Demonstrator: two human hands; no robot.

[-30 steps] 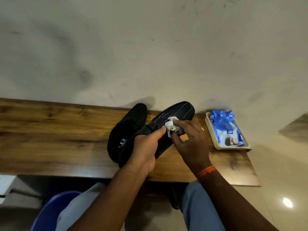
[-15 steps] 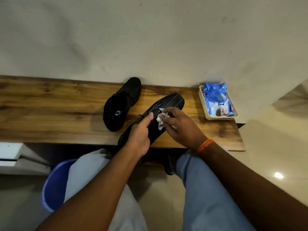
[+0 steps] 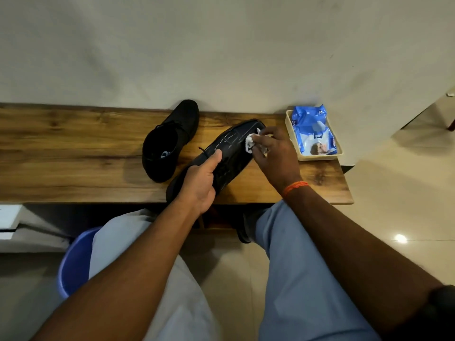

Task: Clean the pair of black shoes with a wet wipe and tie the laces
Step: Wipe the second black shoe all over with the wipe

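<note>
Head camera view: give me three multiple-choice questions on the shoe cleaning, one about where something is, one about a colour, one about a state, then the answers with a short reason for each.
1. Where does the wipes packet lie?
A. in the tray at the bench's right end
B. inside the bucket
C. on the floor

2. What colour is the bucket under the bench?
A. red
B. blue
C. green

3. How is the shoe being wiped placed?
A. standing on its sole
B. hanging from a hook
C. turned over, sole up

Answers:
1 A: the wipes packet sits in the cream tray on the wooden bench, by the wall.
2 B: the bucket beside the person's knee is blue.
3 C: the left hand grips the held shoe with its grooved sole facing up, while the right hand presses the wet wipe onto it; the other shoe rests upright.
</note>
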